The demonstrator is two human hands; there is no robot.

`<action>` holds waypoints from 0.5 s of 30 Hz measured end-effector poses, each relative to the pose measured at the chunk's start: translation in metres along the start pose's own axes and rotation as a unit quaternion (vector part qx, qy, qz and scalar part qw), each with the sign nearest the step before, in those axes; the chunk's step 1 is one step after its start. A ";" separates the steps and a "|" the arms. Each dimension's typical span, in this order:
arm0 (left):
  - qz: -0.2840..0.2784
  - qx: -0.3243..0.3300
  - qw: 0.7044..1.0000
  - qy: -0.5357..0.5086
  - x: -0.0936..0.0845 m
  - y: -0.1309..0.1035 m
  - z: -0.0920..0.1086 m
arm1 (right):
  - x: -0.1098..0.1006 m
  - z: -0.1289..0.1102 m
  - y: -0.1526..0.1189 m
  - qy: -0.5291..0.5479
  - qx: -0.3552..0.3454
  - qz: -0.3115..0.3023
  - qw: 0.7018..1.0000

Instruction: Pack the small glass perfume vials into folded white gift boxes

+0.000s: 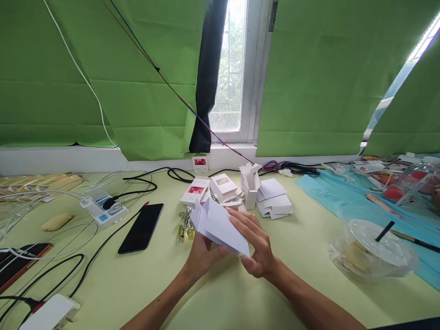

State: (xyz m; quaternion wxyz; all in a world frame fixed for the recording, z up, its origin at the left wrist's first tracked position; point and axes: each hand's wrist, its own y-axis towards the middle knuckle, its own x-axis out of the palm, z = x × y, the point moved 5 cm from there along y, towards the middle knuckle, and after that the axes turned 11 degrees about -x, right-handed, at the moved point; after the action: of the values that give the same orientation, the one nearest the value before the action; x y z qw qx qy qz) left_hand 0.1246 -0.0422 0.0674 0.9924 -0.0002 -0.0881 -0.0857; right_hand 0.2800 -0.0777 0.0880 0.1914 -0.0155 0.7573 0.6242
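"Between the left hand and the right hand, how does the white carton lie?"

"Aslant, its long axis running from far left to near right; both hands touch it, so neither is nearer."

"And the grip?"

"The right holds it half closed, fingers over the upper face, thumb by the near right corner. The left curls at the near left side, gripping from below, some fingers hidden."

"Beyond?"

"Shiny bits past the left hand, then printed boxes, an upright box with raised flaps, and flat blanks to the right."
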 end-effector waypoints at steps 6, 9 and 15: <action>-0.057 0.006 0.998 0.026 0.003 0.002 -0.002 | -0.005 0.000 0.001 0.021 0.010 0.048 0.999; -0.078 0.003 0.996 0.036 0.003 0.002 -0.004 | -0.008 0.000 0.001 0.020 0.029 0.077 0.996; -0.063 -0.038 0.997 0.026 0.000 0.004 -0.009 | -0.010 0.020 -0.023 0.055 0.205 0.181 0.960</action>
State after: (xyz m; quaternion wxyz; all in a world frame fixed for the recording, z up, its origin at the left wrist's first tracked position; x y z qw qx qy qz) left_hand 0.1270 -0.0387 0.0583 0.9863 -0.0298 -0.0592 -0.1510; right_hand 0.3012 -0.0656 0.0661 0.0320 0.1271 0.8683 0.4783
